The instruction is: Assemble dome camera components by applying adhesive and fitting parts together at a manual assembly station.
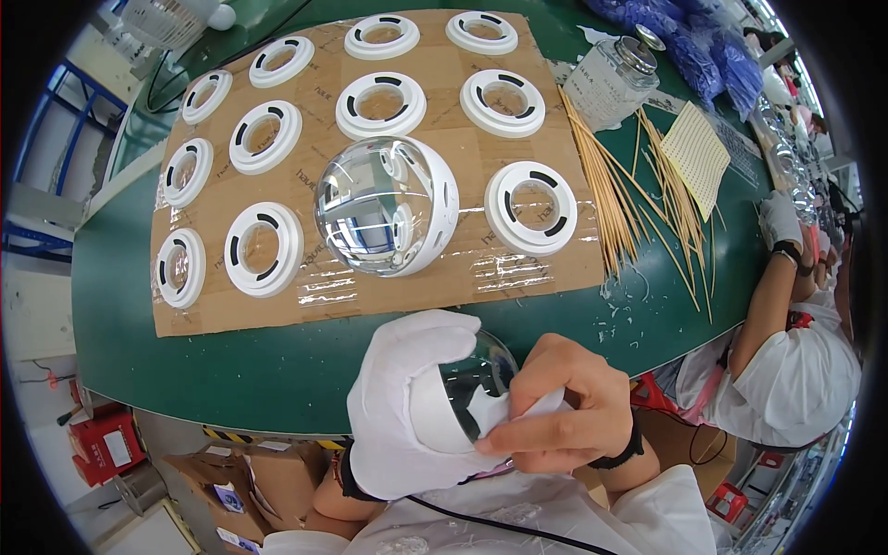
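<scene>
In a white glove, my left hand (407,407) is closed round a clear dome with a white rim (483,365), held just off the table's near edge. My bare right hand (560,407) pinches a thin white cloth (488,409) between thumb and fingers. The cloth lies against the dome's side, and whether it is fabric or paper is hard to tell. Beyond my hands, a second clear dome with a white base (388,208) rests tilted on the cardboard. The glove and fingers hide much of the held dome.
White rings with black pads (532,208) stand in rows on a cardboard sheet (398,301). Thin wooden sticks (606,199), a yellowish sheet (694,157) and a glass jar with a metal lid (610,83) lie to the right. A co-worker (786,361) sits at the far right.
</scene>
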### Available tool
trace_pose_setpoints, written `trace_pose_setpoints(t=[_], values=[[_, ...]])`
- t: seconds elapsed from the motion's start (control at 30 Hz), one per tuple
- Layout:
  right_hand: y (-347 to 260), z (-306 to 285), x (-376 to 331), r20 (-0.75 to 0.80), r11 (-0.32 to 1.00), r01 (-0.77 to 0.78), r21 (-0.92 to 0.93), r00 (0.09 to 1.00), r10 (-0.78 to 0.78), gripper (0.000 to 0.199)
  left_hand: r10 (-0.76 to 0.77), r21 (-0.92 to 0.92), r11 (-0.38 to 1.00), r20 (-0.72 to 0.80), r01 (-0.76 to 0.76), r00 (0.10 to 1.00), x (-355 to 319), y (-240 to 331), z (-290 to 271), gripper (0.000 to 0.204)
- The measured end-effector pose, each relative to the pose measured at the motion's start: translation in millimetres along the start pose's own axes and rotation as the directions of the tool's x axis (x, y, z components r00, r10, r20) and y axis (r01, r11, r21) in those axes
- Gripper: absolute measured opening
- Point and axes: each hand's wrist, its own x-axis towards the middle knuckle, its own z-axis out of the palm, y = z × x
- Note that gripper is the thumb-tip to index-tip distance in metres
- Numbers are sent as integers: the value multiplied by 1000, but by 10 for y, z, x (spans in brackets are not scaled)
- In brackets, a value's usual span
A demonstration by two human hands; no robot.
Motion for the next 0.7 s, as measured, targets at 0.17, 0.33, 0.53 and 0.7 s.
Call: trace_pose_setpoints(t=[0.17, 0.33, 0.53, 0.7], values=[[-28, 67, 54, -111, 989, -111, -102, 989, 100, 30, 23, 105, 994, 1, -23, 1000, 12, 7, 11, 68], [2, 25, 9, -23, 1000, -14, 20, 1000, 15, 35, 27, 32, 999, 17, -27, 999, 13, -16, -11, 67], [-47, 96, 109, -154, 975, -166, -148, 978, 143, 29, 11, 111, 994, -15, -9, 1000, -2, 20, 6, 65], [-48, -5, 36, 63, 999, 7, -46, 998, -5, 30, 1, -15, 1000, -14, -1, 1000, -26, -38, -5, 64]])
